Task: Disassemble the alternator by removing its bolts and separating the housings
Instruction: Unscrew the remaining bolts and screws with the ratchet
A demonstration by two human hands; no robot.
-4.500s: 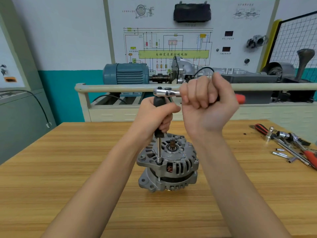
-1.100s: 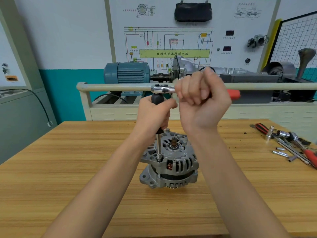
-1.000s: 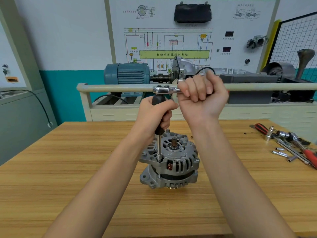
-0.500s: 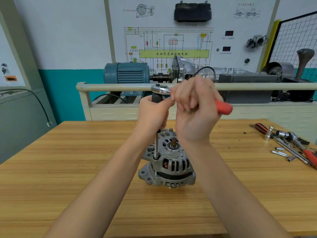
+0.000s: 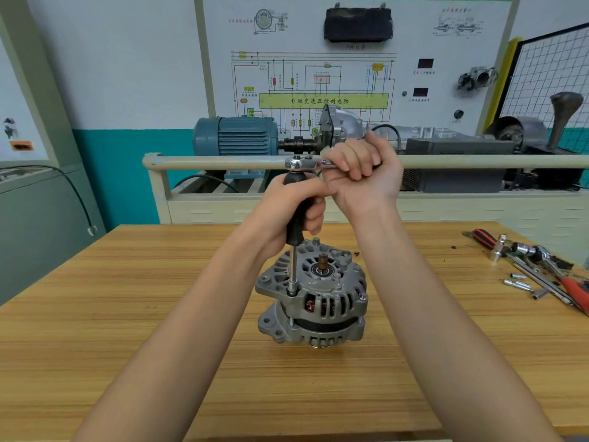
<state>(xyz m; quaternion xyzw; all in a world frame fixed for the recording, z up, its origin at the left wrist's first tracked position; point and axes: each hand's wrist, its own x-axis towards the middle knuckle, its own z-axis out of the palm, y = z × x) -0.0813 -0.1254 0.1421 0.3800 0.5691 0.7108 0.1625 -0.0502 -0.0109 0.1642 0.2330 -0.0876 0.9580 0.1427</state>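
A grey alternator (image 5: 314, 299) stands upright on the wooden table (image 5: 127, 314), shaft end up. A long extension bar (image 5: 292, 269) with a black grip rises from a bolt (image 5: 290, 292) at the front housing's left ear. My left hand (image 5: 294, 207) grips the black handle of that bar. A chrome ratchet head (image 5: 299, 163) sits on top of the bar. My right hand (image 5: 363, 172) grips the ratchet's handle, which is hidden inside my fist. Another bolt head (image 5: 361, 295) shows on the housing's right side.
Loose tools lie at the table's right edge: a red-handled ratchet (image 5: 554, 269), sockets (image 5: 518, 283) and a red-black screwdriver (image 5: 484, 237). Behind the table runs a cream rail (image 5: 207, 161) in front of a blue motor (image 5: 236, 137) and a wiring display board (image 5: 322, 74).
My right hand swung the ratchet handle back and forth over the bar; the red handle end seen half a second ago is now hidden behind my fist. The alternator turned slightly.
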